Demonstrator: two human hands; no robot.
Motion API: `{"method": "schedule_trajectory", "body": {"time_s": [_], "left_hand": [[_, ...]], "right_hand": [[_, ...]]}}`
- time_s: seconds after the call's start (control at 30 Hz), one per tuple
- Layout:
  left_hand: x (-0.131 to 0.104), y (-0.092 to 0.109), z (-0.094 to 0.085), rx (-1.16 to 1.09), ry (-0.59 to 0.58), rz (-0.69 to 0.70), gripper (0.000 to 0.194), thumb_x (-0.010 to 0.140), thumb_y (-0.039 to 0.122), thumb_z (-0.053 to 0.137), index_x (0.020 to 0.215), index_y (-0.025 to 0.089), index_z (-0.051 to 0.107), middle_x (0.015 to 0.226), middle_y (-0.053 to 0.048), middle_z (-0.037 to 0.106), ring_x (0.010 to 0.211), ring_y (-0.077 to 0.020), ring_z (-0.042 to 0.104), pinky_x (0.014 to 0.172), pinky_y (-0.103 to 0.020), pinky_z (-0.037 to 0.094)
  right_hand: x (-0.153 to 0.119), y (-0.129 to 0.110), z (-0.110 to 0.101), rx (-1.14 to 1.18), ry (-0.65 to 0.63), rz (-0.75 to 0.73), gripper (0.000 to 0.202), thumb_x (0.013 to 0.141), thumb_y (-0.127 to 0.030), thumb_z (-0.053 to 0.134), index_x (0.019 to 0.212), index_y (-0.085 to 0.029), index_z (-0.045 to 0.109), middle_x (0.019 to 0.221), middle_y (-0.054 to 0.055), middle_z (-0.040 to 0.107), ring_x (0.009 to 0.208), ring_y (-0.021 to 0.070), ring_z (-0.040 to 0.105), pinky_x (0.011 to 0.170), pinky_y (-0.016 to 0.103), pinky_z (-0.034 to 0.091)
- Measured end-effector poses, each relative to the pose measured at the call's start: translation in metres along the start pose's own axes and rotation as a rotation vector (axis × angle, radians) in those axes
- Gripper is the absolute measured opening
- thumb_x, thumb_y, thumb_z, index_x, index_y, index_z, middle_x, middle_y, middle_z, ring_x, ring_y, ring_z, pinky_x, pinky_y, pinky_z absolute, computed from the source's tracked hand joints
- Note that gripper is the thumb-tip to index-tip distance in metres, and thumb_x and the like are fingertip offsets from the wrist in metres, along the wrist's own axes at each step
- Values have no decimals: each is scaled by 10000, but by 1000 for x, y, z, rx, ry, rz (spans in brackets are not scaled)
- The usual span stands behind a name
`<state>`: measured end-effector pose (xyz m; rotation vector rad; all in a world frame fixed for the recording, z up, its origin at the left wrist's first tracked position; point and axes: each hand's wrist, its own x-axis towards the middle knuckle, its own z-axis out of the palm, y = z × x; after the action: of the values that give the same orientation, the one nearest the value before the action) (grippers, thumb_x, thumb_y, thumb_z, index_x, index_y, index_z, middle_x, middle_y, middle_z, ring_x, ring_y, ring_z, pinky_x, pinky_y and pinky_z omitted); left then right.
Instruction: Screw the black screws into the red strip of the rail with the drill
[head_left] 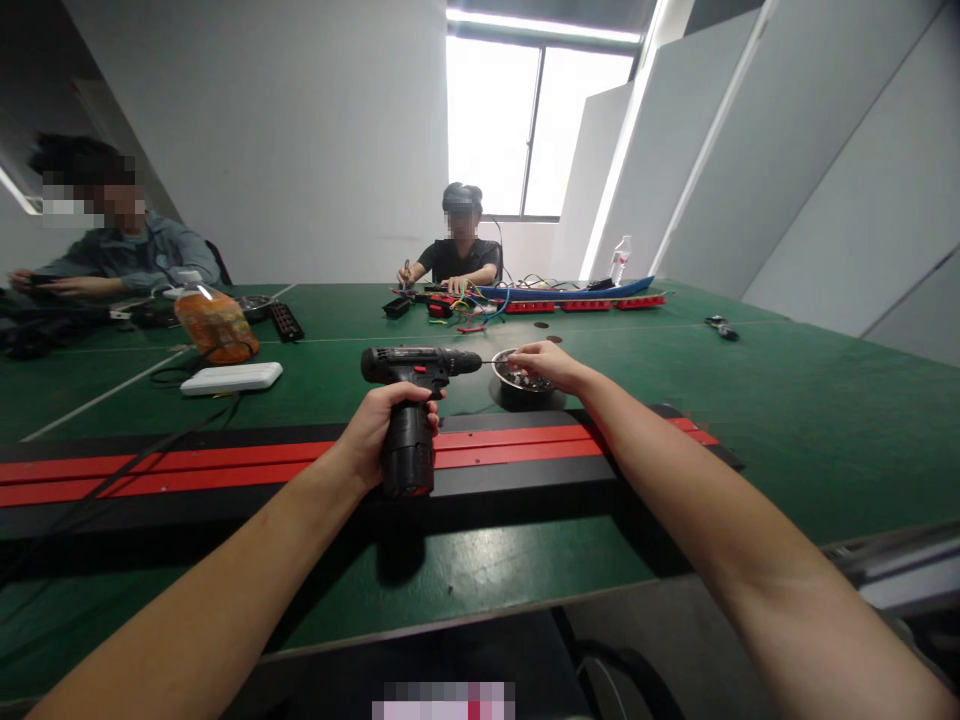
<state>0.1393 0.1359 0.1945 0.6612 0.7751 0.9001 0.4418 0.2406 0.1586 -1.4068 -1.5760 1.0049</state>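
My left hand [375,425] is wrapped round the grip of a black cordless drill [409,445], its bit pointing right. Over a round metal bowl [517,392] of small dark and pale pieces, my right hand [541,362] pinches at the tip of the drill bit [493,361]. Whatever else the fingertips hold there is too small to make out. Below the drill lies a long black bar with red strips [510,440] across the table, small holes or screws showing along the red.
On the green table [787,430] stand an orange drink bottle [214,320] and a white power bank [231,378] with a cable. Across it, a person [461,250] works near wires and a blue strip [570,292]. Another person [142,250] sits at left.
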Motion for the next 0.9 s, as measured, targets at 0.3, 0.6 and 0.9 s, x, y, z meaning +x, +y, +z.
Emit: {"method": "schedule_trajectory", "body": {"time_s": [0.3, 0.6, 0.9], "left_hand": [[1, -3, -3, 41, -30, 6, 283, 745, 159, 631, 1007, 53, 644, 730, -48, 588, 568, -118, 592, 501, -222, 518], [1, -4, 0, 44, -13, 20, 280, 750, 154, 632, 1013, 56, 639, 721, -47, 590, 561, -114, 591, 492, -208, 506], [-1, -5, 0, 32, 3, 18, 220, 740, 147, 646, 947, 71, 644, 711, -49, 605, 548, -116, 602, 482, -208, 510]], "right_hand": [[-7, -10, 4, -37, -37, 33, 195, 850, -299, 679, 886, -114, 731, 728, 45, 647, 563, 87, 508, 484, 185, 379], [1, 1, -1, -45, -19, 58, 191, 835, -315, 685, 815, -127, 719, 713, 40, 642, 538, 89, 505, 463, 196, 375], [-2, -4, 0, -112, -21, 44, 225, 826, -338, 690, 741, -131, 711, 669, 43, 639, 526, 92, 495, 462, 205, 364]]}}
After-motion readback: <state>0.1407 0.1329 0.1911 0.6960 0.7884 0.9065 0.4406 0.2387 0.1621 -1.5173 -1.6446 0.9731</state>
